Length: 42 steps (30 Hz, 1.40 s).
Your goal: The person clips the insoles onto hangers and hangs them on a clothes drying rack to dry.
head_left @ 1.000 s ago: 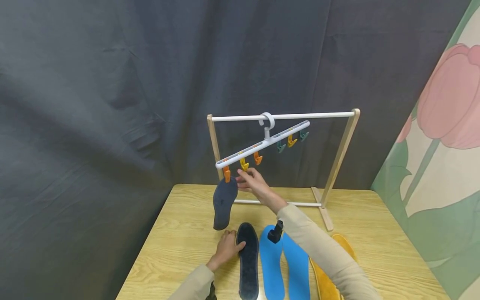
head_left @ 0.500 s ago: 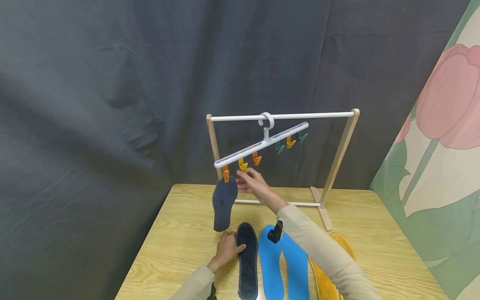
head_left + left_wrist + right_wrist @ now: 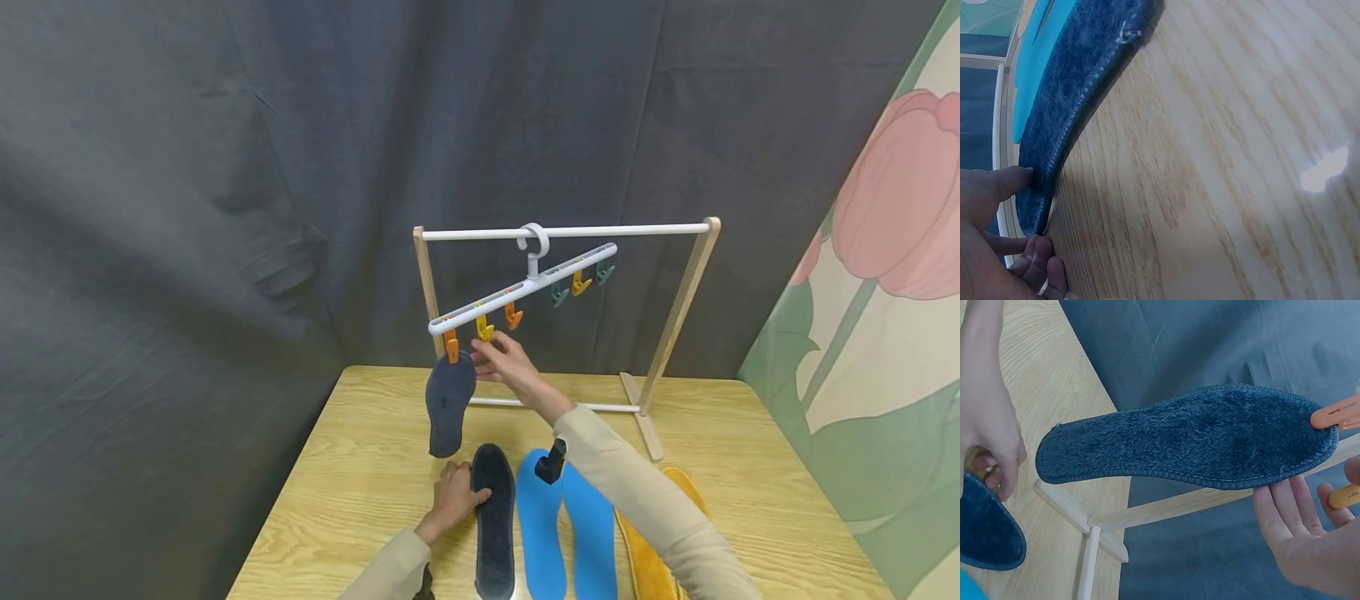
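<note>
My left hand [image 3: 453, 497] pinches the edge of a dark fuzzy insole [image 3: 495, 529] lying on the table; in the left wrist view its thumb [image 3: 1013, 181] is on top and the fingers are at the edge. A second dark insole [image 3: 447, 410] hangs from the end orange clip [image 3: 452, 347] of a white clip hanger [image 3: 517, 290]. At the adjacent yellow clip [image 3: 483, 327], my right hand [image 3: 512, 368] pinches the lower end between thumb and index finger. Its other fingers touch the hanging insole's edge in the right wrist view.
The hanger hooks over the top bar [image 3: 622, 231] of a wood-and-white rack. More orange, yellow and green clips line it. Blue insoles [image 3: 542, 525] and yellow-orange insoles [image 3: 645, 554] lie to the right, partly under my right forearm. A dark curtain [image 3: 225, 250] stands behind.
Almost nothing differs. The hanging insole and hanger sway slightly, while both hands keep their places.
</note>
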### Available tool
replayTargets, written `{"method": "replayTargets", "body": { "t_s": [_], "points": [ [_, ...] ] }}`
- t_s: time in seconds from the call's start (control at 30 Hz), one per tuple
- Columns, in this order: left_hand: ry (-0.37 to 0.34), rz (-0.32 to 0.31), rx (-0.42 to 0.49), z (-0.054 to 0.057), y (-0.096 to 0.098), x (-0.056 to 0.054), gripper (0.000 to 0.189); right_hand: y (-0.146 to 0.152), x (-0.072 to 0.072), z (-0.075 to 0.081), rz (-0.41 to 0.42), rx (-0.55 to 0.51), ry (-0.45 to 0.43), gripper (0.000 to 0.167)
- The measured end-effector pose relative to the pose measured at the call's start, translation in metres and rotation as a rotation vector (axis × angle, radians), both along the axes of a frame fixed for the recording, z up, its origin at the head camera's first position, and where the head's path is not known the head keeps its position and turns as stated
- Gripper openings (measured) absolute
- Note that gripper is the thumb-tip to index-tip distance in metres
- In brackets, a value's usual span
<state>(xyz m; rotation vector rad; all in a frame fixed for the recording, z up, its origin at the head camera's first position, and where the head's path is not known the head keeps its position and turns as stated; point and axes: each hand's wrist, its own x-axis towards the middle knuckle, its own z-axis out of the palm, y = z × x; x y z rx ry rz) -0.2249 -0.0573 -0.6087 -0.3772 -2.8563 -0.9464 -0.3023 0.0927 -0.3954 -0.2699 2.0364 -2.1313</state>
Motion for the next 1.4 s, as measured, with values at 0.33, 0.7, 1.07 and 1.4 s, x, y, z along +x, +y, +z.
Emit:
{"method": "replayTargets", "body": {
  "t_s": [0.33,0.7,1.07,1.4],
  "points": [
    [-0.015,-0.026,0.010,0.005,0.003,0.002,0.053,0.005,0.002,0.002,0.033,0.039,0.021,0.044],
    [-0.049,-0.031,0.062,0.005,0.001,0.002,0.058,0.006,0.000,0.001,0.024,0.048,0.039,0.049],
    [-0.035,-0.040,0.107,0.004,0.000,0.000,0.055,0.009,0.000,0.000,0.073,0.028,0.091,0.049],
    [-0.031,-0.013,0.119,0.002,0.002,-0.001,0.054,0.012,0.004,0.002,0.117,0.014,0.115,0.055]
  ]
}}
